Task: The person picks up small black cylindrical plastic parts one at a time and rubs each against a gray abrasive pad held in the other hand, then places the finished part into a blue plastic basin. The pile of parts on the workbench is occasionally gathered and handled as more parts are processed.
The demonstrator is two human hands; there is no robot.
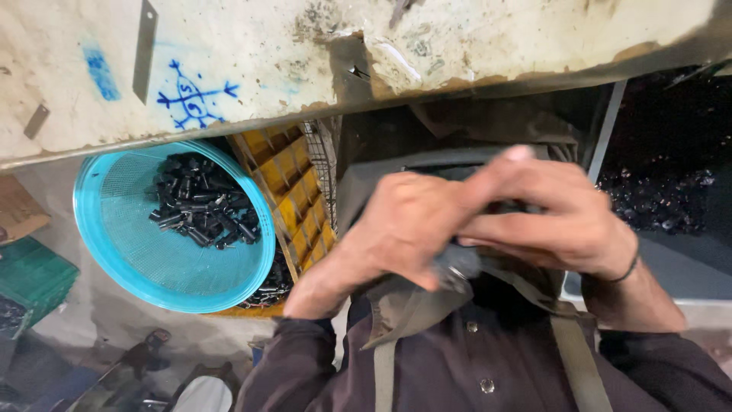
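My left hand (pixel 400 229) and my right hand (pixel 553 217) are pressed together in front of my chest, fingers wrapped around a small dark metal part (pixel 457 263) that shows only at its lower end between the palms. The hands are blurred. My dark shirt (pixel 473 366) with buttons and a grey strap fills the bottom of the view. To the left, a round blue mesh basket (pixel 126 252) holds a pile of several small black cylindrical parts (pixel 202 210).
A worn, stained white bench slab (pixel 320 53) with blue marker scribbles runs across the top. A yellow plastic crate (pixel 297 198) sits under the basket. A green crate (pixel 30 278) stands at far left. More dark shiny parts (pixel 659 202) lie in a bin at right.
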